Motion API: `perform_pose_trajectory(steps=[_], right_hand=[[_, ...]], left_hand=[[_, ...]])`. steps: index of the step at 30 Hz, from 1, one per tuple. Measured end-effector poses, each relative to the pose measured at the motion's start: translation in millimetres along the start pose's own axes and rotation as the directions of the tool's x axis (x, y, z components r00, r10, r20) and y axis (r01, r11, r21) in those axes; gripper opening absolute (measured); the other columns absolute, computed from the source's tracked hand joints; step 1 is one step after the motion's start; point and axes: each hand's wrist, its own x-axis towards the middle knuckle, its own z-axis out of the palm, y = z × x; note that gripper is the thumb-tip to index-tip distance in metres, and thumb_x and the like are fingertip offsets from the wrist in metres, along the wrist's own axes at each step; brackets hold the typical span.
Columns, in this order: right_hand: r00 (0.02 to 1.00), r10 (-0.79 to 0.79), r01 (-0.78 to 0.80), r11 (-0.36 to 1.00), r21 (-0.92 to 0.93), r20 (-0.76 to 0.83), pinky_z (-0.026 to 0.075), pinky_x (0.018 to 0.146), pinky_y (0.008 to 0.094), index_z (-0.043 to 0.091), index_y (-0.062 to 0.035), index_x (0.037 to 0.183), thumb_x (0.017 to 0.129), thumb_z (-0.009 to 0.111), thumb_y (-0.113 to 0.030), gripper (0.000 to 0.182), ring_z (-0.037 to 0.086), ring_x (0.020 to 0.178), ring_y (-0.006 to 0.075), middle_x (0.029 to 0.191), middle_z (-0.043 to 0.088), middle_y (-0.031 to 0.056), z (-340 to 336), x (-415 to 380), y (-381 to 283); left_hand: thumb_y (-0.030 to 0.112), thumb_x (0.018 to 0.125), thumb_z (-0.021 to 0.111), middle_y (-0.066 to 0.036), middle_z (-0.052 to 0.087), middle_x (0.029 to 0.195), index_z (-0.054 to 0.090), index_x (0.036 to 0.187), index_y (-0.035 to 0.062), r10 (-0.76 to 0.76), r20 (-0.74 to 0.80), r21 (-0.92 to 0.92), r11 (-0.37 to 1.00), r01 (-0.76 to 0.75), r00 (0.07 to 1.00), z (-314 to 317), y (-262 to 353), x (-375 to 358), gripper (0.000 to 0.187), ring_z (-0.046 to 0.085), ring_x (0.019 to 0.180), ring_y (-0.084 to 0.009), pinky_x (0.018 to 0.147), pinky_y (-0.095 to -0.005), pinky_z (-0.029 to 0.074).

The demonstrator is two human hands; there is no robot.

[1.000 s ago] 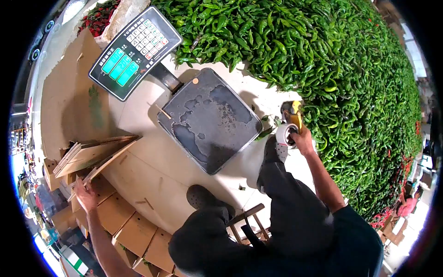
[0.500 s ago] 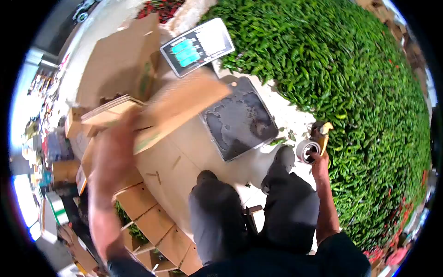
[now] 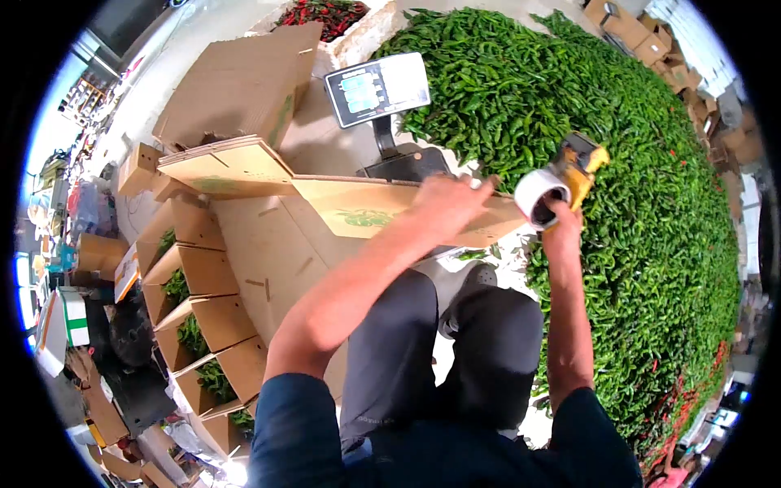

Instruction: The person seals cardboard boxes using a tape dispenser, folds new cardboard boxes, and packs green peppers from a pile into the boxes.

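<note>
A partly folded cardboard box (image 3: 358, 213) with a green print stretches across in front of my knees. At its right part my left hand (image 3: 455, 199) grips the upper edge, the fingers slightly blurred. In my right hand (image 3: 563, 226) is a yellow and black tape dispenser (image 3: 579, 171) with a wide roll of tape, held close to the right end of the cardboard. My fingers reach into the roll's core. Behind the cardboard stands a scale with a lit display (image 3: 378, 88); the cardboard and my left hand hide most of its platform (image 3: 407, 165).
A large heap of green peppers (image 3: 651, 268) covers the right side. At the lower left stand several open cartons (image 3: 213, 272) with green peppers inside. A big cardboard sheet (image 3: 236, 85) leans at the upper left, and red peppers (image 3: 325, 18) lie at the back.
My left hand has swung from the left to the right, and the cardboard now spans in front of the scale. The tape dispenser in my right hand has risen and is closer to the cardboard.
</note>
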Motion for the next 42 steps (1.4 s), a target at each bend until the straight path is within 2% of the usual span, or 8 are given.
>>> perform_pose_trajectory(steps=[4,8,15,18,22,24,25,42], right_hand=[[1.000,-0.027,0.028,0.999,-0.030,0.014,0.054,0.085,0.0339,0.059,0.0021,0.118,0.079,0.060,-0.002,0.039,0.066,0.091,0.0195,0.102,0.067,0.0083,16,-11,-7],[0.995,-0.047,0.054,0.995,-0.078,0.093,0.053,0.082,0.0318,0.060,0.0022,0.115,0.079,0.059,-0.002,0.037,0.066,0.088,0.0178,0.100,0.067,0.0076,13,-26,-13],[0.982,-0.117,0.138,0.981,-0.136,0.151,0.052,0.084,0.0322,0.064,0.0014,0.105,0.076,0.060,0.002,0.029,0.065,0.093,0.0207,0.100,0.067,0.0085,1,-32,-8],[0.738,-0.465,0.631,0.220,-0.744,0.489,0.051,0.088,0.0344,0.067,0.0015,0.092,0.074,0.063,0.010,0.021,0.065,0.099,0.0261,0.102,0.067,0.0149,-11,-30,-9],[0.988,-0.130,0.141,0.981,-0.132,0.082,0.055,0.082,0.0342,0.062,0.0032,0.103,0.080,0.057,0.001,0.024,0.066,0.090,0.0223,0.100,0.066,0.0100,11,-10,-10],[0.756,-0.448,0.631,0.302,-0.715,0.477,0.055,0.083,0.0339,0.060,0.0025,0.108,0.080,0.054,-0.005,0.029,0.066,0.091,0.0223,0.099,0.066,0.0102,1,7,-4],[0.965,-0.169,0.207,0.960,-0.190,0.198,0.054,0.086,0.0346,0.061,0.0028,0.107,0.080,0.056,-0.005,0.029,0.066,0.094,0.0231,0.101,0.066,0.0114,8,14,-4],[0.786,0.279,-0.345,0.938,0.016,0.552,0.060,0.085,0.0444,0.063,0.0019,0.114,0.078,0.072,-0.017,0.042,0.069,0.091,0.0254,0.106,0.067,0.0126,135,75,-18]], left_hand=[[0.035,0.090,0.067,-0.018,0.064,0.116,0.055,0.130,0.0088,-0.249,-0.426,-0.069,0.967,0.243,0.870,-12,-42,-75,0.049,0.060,0.111,-0.0389,0.099,-0.0501,0.044],[0.044,0.082,0.077,-0.023,0.051,0.138,0.046,0.140,-0.0018,-0.782,-0.567,-0.538,0.590,0.602,0.260,-11,-111,-150,0.080,0.047,0.129,-0.0388,0.108,-0.0508,0.036],[0.045,0.081,0.080,-0.025,0.039,0.149,0.027,0.151,-0.0045,-0.967,0.052,-0.987,-0.012,0.157,0.251,28,-115,-136,0.100,0.041,0.138,-0.0308,0.112,-0.0412,0.036],[0.041,0.081,0.081,-0.023,0.045,0.141,0.030,0.149,-0.0027,-0.920,-0.047,-0.991,0.092,0.096,0.390,13,-94,-146,0.095,0.046,0.129,-0.0277,0.106,-0.0404,0.040],[0.030,0.085,0.079,-0.017,0.046,0.138,0.031,0.147,-0.0012,-0.912,-0.087,-0.992,0.117,0.049,0.402,30,-89,-165,0.085,0.049,0.123,-0.0243,0.105,-0.0384,0.039],[0.027,0.086,0.078,-0.016,0.050,0.134,0.034,0.146,-0.0007,-0.901,-0.139,-0.988,0.153,0.001,0.411,35,-82,-173,0.080,0.050,0.121,-0.0242,0.103,-0.0378,0.041],[0.025,0.086,0.078,-0.015,0.052,0.132,0.036,0.145,-0.0004,-0.896,-0.166,-0.985,0.172,-0.023,0.413,35,-79,-175,0.077,0.051,0.121,-0.0241,0.102,-0.0374,0.042],[0.044,0.092,0.067,-0.014,0.067,0.093,0.047,0.141,-0.0013,-0.764,0.223,-0.953,-0.038,0.302,0.606,-49,-69,-167,0.069,0.065,0.080,-0.0192,0.071,-0.0304,0.053]])
